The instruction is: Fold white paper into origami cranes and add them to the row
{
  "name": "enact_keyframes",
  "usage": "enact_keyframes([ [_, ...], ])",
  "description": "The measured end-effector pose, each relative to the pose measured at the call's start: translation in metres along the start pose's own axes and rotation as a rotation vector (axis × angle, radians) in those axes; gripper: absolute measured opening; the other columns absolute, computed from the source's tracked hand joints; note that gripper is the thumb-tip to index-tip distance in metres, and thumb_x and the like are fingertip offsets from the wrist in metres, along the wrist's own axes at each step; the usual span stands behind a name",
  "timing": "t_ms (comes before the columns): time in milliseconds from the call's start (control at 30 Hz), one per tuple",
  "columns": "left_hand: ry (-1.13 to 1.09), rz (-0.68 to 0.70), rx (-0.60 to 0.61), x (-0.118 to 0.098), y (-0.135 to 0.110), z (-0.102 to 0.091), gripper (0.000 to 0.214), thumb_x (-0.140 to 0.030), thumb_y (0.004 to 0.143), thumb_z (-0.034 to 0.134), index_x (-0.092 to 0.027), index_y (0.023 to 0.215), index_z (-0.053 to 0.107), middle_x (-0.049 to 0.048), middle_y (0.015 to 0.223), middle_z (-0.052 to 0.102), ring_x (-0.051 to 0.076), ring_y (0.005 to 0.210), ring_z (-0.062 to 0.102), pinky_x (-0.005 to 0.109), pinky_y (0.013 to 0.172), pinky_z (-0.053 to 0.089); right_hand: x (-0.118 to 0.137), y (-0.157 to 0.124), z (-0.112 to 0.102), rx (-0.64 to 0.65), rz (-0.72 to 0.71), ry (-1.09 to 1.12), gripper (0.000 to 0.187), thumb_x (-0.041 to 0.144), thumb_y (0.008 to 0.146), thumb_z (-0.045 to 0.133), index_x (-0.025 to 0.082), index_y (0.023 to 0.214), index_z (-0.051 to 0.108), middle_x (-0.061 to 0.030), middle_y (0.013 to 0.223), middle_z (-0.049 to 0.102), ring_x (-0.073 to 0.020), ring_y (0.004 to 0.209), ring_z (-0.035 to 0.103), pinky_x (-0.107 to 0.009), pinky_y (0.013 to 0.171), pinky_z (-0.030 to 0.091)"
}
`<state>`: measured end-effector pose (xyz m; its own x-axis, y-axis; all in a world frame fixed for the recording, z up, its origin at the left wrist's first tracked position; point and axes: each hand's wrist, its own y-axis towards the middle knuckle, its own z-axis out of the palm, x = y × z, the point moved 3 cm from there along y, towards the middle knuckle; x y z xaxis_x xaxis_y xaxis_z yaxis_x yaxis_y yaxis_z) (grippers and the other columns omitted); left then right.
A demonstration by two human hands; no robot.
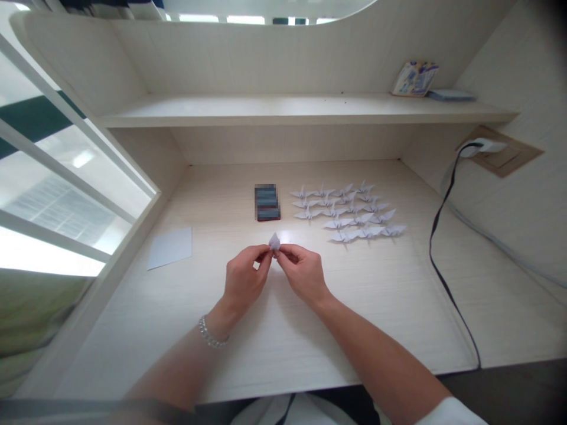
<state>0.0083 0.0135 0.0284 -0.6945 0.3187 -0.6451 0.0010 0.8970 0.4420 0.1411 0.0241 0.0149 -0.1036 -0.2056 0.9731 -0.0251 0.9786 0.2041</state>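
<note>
Between my fingertips, just above the desk's middle, is a small piece of folded white paper with a pointed top. My left hand pinches it from the left, thumb against forefinger. From the other side my right hand grips it the same way. The fingers cover its lower part, so the folds there are hidden. Rows of several white paper cranes stand beyond my right hand. A phone-like dark rectangle, its screen blurred, lies just beyond the folded paper.
A flat sheet of white paper lies at the left of the desk. A black cable runs from the wall socket down the right side. The shelf holds a colourful packet.
</note>
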Motion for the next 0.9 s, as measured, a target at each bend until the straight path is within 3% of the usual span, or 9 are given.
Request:
enact_keyframes([
  [267, -0.130, 0.122, -0.093, 0.000, -0.001, 0.004, 0.016, -0.017, 0.081, 0.057, -0.020, 0.092, 0.069, 0.0052, 0.092, 0.068, 0.015, 0.084, 0.063, 0.028, 0.077, 0.050, 0.001, 0.002, -0.002, -0.052, -0.001, 0.101, 0.020, 0.027, 0.078, 0.061, 0.020, 0.092, 0.072, -0.0041, 0.092, 0.072, -0.0198, 0.085, 0.066, -0.031, 0.081, 0.052],
  [467, -0.225, 0.100, 0.021, -0.007, -0.004, 0.008, 0.025, -0.013, 0.084, 0.051, -0.022, 0.099, 0.068, 0.0055, 0.094, 0.062, 0.015, 0.087, 0.060, 0.027, 0.077, 0.049, -0.010, 0.010, -0.003, -0.033, 0.096, 0.408, 0.017, 0.026, 0.068, 0.072, 0.018, 0.083, 0.071, -0.0038, 0.085, 0.072, -0.0192, 0.080, 0.065, -0.033, 0.079, 0.053],
  [600, -0.271, 0.090, 0.055, -0.011, -0.004, 0.007, 0.025, -0.015, 0.083, 0.053, -0.022, 0.102, 0.067, 0.0056, 0.091, 0.060, 0.014, 0.082, 0.059, 0.027, 0.074, 0.049, -0.016, 0.012, -0.004, -0.060, 0.150, 0.442, 0.016, 0.029, 0.070, 0.071, 0.016, 0.079, 0.067, -0.0026, 0.076, 0.069, -0.0167, 0.073, 0.064, -0.034, 0.075, 0.054],
  [767, -0.307, 0.022, -0.084, -0.006, -0.002, -0.001, 0.018, -0.021, 0.074, 0.066, -0.017, 0.092, 0.067, 0.0041, 0.084, 0.062, 0.012, 0.068, 0.057, 0.025, 0.062, 0.050, -0.015, 0.011, -0.003, -0.031, 0.140, 0.418, 0.016, 0.031, 0.075, 0.066, 0.016, 0.080, 0.063, -0.0007, 0.071, 0.065, -0.0138, 0.067, 0.062, -0.032, 0.071, 0.055],
  [900, -0.312, 0.022, -0.119, -0.004, -0.001, -0.004, 0.018, -0.022, 0.073, 0.068, -0.018, 0.090, 0.067, 0.0056, 0.090, 0.065, 0.014, 0.076, 0.061, 0.027, 0.065, 0.052, -0.013, 0.008, 0.000, 0.052, 0.111, 0.388, 0.015, 0.030, 0.076, 0.065, 0.017, 0.081, 0.064, -0.0014, 0.073, 0.065, -0.0143, 0.070, 0.062, -0.032, 0.071, 0.055],
])
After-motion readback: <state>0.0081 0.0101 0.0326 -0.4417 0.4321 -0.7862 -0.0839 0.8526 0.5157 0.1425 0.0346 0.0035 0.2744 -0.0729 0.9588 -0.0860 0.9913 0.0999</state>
